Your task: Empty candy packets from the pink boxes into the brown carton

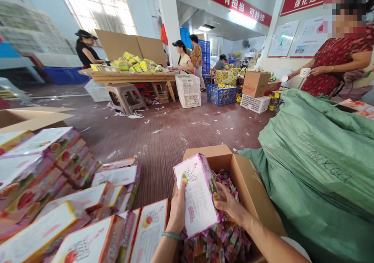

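Note:
Between my two hands is a white and purple printed box, tilted, with fruit pictures and lettering on it. My left hand grips its left edge, thumb on the front face; a green bracelet circles that wrist. On the opposite side, my right hand has its fingers against the purple side panel. Below the box stands an open cardboard carton. Many small purple and orange sachets fill the carton, partly covered by the box and my arms.
Stacked fruit-printed boxes and loose ones crowd the left. A large green sack bulges at the right. Beyond are a wooden table with yellow packets, a plastic stool, crates and several people, one standing at right.

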`<state>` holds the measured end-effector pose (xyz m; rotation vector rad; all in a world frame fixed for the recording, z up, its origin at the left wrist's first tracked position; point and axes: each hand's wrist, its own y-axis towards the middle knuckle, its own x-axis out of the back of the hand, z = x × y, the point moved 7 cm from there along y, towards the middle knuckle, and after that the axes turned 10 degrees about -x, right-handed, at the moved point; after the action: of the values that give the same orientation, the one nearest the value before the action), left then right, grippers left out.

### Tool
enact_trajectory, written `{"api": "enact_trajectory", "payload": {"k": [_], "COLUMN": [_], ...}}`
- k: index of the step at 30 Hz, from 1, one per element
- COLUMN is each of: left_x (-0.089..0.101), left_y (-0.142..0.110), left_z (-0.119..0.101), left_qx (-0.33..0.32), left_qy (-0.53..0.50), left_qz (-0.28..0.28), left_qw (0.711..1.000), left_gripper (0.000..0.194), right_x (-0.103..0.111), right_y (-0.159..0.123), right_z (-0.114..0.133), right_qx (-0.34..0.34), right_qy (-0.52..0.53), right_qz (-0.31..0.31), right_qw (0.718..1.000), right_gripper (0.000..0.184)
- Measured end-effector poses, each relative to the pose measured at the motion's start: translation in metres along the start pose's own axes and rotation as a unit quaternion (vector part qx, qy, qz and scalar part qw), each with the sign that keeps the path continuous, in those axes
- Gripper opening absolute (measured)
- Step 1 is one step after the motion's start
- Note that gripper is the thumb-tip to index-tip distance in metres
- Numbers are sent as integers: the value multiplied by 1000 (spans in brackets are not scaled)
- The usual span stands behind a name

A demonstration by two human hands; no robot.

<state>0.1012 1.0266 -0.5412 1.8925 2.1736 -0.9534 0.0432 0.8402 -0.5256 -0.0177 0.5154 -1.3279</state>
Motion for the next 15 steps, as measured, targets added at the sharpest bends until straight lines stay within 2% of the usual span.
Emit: {"api": "enact_trajectory", "payload": {"k": [3,5,7,11,15], "left_x": [3,-2,-6,-6,11], "left_y": [-1,-4,-7,-6,-1], "left_z": [-14,-19,-21,-17,-34], "left_qx": [-84,-139,-187,-211,-300], "left_qy": [168,201,209,245,294], "left_qz": [-15,-1,15,32,-69], "left_qw": [982,970,960,946,905], "left_gripper": [29,29,38,62,82], "right_x": [-10,-17,-23,-28,-23], "right_y": [-2,-6,-12,-20,-19], "right_z": [1,7,15,28,31], "right_qx": [-5,6,17,42,42], "right_qy": [-7,-15,-24,-29,-18], "right_qz": [-18,-42,-66,-85,-78], "right_qw": [1000,999,997,995,996], "right_gripper": [120,115,104,80,70]}}
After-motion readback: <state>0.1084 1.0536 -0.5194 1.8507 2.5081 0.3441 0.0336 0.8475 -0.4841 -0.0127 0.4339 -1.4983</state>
